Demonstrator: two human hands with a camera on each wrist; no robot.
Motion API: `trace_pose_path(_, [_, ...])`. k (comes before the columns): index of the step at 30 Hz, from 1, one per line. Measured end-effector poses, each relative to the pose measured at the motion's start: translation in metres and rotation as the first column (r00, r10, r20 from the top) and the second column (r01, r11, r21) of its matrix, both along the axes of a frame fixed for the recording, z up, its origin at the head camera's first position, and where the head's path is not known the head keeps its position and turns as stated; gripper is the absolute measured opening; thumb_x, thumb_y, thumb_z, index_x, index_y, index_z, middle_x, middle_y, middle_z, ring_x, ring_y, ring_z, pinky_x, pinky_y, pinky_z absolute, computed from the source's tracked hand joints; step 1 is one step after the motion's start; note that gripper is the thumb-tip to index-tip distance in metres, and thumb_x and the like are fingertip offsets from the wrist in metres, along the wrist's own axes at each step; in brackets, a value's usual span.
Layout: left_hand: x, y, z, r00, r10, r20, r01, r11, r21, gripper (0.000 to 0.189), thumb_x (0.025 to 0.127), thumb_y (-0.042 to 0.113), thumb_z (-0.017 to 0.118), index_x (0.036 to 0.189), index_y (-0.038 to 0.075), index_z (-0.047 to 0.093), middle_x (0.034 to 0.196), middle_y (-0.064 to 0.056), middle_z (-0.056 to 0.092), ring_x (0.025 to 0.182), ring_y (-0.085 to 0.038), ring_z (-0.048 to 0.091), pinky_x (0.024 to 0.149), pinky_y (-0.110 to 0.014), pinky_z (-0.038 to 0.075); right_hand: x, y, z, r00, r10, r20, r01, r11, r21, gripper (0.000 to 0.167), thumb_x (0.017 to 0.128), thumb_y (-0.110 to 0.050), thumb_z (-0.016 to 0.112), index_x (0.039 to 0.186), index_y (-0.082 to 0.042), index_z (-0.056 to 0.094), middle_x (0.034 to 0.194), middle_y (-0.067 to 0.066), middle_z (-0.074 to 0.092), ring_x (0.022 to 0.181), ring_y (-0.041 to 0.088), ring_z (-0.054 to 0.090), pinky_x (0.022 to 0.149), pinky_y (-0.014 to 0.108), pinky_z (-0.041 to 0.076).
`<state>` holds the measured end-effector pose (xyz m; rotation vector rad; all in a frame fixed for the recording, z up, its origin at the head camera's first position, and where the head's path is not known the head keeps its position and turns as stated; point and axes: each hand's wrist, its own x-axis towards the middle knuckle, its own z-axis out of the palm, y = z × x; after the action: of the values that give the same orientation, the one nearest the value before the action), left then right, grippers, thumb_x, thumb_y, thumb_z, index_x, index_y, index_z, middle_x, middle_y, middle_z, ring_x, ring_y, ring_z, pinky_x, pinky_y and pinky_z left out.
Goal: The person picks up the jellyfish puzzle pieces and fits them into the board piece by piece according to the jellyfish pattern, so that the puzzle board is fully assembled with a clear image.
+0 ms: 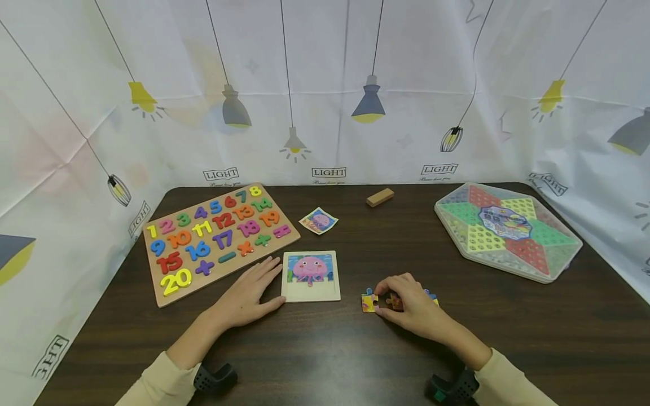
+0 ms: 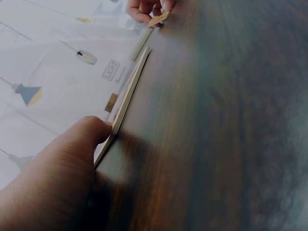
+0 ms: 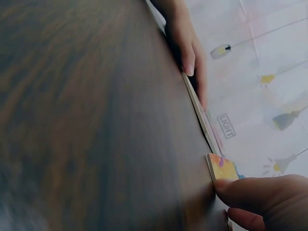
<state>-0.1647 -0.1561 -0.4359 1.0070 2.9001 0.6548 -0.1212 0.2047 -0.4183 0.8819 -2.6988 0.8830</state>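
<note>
At the left of the head view lies the number board point(image 1: 218, 270). Just right of it, we see the left hand point(image 1: 247, 297) flat, fingers extended, its thumb against the lower left corner of the puzzle tray point(image 1: 311, 292). The tray's upper part shows a pink octopus; its lower strip is bare. Above and to its right lies a picture card point(image 1: 319, 220).

Right of centre, the yellow piece point(image 1: 368, 303) sits at the tips of the right hand point(image 1: 413, 307), which we read as pinching it between thumb and forefinger. A brown piece point(image 1: 395, 301) lies partly hidden under that hand. A wooden block point(image 1: 380, 197) lies higher up, and the game box point(image 1: 508, 231) fills the right side.

We judge the step in hand to be picking up a piece; the next move calls for a secure pinch and a steady tray.

The left wrist view shows the thumb tip meeting the tray's thin edge; the right wrist view shows the yellow piece's thickness, which the head view does not. Only the head view shows the octopus clearly.
</note>
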Motion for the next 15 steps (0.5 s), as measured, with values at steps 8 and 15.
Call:
trace_pose_path(8, [0.0, 0.001, -0.0003, 0.999, -0.016, -0.028, 0.016, 1.0, 0.011, 0.072, 0.089, 0.052, 0.049, 0.141, 0.004, 0.034, 0.148, -0.01, 0.027, 0.137, -0.026, 0.018, 0.108, -0.047, 0.019, 0.0, -0.0028, -0.0014, 0.999, 0.036, -0.029, -0.037, 0.998, -0.051, 0.024, 0.076, -0.009, 0.074, 0.092, -0.017, 0.058, 0.081, -0.013, 0.057, 0.068, 0.007, 0.045, 0.057, 0.021, 0.039])
trace_pose_path(15, [-0.0016, 0.0001, -0.0008, 0.999, -0.02, -0.038, 0.02, 1.0, 0.013, 0.066, 0.092, 0.046, 0.047, 0.141, 0.004, 0.034, 0.148, -0.01, 0.027, 0.137, -0.026, 0.018, 0.108, -0.046, 0.019, -0.0014, -0.006, -0.001, 0.997, 0.058, -0.042, -0.062, 0.993, -0.098, 0.023, 0.076, -0.004, 0.073, 0.09, -0.016, 0.058, 0.079, -0.013, 0.057, 0.065, 0.001, 0.046, 0.051, 0.019, 0.039])
